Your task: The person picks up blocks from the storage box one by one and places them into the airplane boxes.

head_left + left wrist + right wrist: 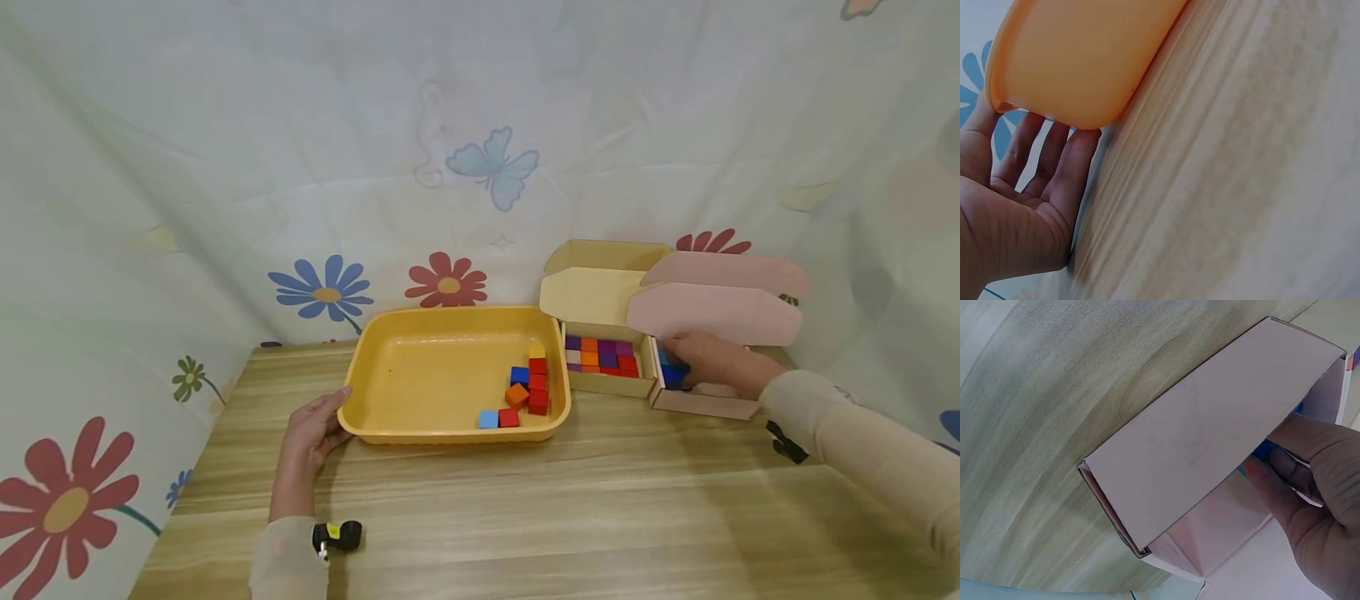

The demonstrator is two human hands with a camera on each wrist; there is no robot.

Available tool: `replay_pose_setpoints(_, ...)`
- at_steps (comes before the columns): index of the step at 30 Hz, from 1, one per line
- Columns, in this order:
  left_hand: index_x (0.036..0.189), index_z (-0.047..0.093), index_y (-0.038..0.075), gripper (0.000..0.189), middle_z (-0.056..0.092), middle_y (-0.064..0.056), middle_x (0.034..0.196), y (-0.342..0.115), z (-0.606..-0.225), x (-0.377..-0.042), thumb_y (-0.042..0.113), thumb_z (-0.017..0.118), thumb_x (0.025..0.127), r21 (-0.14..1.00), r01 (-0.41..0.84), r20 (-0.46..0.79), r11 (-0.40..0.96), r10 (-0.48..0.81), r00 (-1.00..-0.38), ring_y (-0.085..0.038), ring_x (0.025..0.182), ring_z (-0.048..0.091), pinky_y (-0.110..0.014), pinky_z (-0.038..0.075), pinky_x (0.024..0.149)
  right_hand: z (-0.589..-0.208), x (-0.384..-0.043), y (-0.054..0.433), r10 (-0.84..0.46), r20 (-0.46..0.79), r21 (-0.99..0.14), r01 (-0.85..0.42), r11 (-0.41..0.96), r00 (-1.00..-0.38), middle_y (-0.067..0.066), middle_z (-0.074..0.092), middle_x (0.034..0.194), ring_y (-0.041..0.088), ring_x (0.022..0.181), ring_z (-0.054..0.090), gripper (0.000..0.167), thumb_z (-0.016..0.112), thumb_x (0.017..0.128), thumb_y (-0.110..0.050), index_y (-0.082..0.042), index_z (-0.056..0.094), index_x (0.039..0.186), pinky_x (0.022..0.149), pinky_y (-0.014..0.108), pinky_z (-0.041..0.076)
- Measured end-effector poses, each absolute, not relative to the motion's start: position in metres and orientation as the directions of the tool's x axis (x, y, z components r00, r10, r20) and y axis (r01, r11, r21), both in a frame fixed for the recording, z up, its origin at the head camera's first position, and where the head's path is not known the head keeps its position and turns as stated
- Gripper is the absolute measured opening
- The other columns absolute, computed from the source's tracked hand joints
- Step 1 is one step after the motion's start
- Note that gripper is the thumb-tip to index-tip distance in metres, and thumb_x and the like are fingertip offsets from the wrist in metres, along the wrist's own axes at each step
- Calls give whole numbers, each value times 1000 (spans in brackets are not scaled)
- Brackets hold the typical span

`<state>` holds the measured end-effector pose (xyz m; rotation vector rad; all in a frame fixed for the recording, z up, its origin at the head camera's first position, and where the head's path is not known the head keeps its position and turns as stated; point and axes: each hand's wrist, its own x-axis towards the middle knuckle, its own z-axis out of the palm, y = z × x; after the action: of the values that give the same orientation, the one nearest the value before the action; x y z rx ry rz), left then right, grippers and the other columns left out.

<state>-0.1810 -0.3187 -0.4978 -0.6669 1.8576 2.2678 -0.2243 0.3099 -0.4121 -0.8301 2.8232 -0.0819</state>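
At its left end, my left hand (309,433) holds the yellow tray (420,437), one digit on the rim and several fingers against the outer wall, as the left wrist view shows. Inside the tray, at its right side, are several red blocks (537,402), a blue block (519,376), an orange block (517,395), a light blue block (488,419) and a yellow block (537,352). My right hand (716,365) reaches into the pink box (1204,425), thumb and fingers bent around a blue block (1264,450). The box's front wall partly hides the fingertips.
Left of the pink box stands a pale yellow box (611,385), its lid (588,293) raised, holding purple, orange and red blocks. The pink box's lid (712,312) also stands up. Both are on a wooden table (525,517) before a flower-printed curtain (330,167).
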Motion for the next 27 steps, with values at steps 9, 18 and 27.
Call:
replay_pose_setpoints(9, 105, 77, 16, 28, 77, 3, 92, -319, -501, -179, 37, 82, 87, 899, -370, -413, -236, -170, -895, -11, 87, 72, -32, 60, 76, -415, -227, 311, -563, -160, -107, -552, 827, -811, 7, 63, 93, 21, 82, 56, 44, 91, 75, -13, -2, 61, 105, 78, 44, 55)
replay_pose_setpoints(18, 101, 78, 17, 27, 76, 3, 92, -313, -499, -179, 39, 83, 86, 905, -363, -401, -222, -159, -902, -11, 88, 72, -32, 60, 76, -403, -207, 315, -551, -103, -187, -528, 829, -828, 0, 61, 89, 18, 81, 56, 30, 85, 82, -7, -8, 62, 102, 71, 33, 52)
replay_pose_setpoints(27, 111, 76, 12, 35, 77, 2, 93, -316, -496, -179, 37, 83, 87, 900, -368, -410, -233, -162, -898, -12, 88, 72, -33, 61, 75, -376, -194, 294, -641, 98, -53, -647, 761, -761, 3, 64, 86, 18, 75, 60, 19, 84, 81, -2, -7, 69, 91, 69, 34, 57)
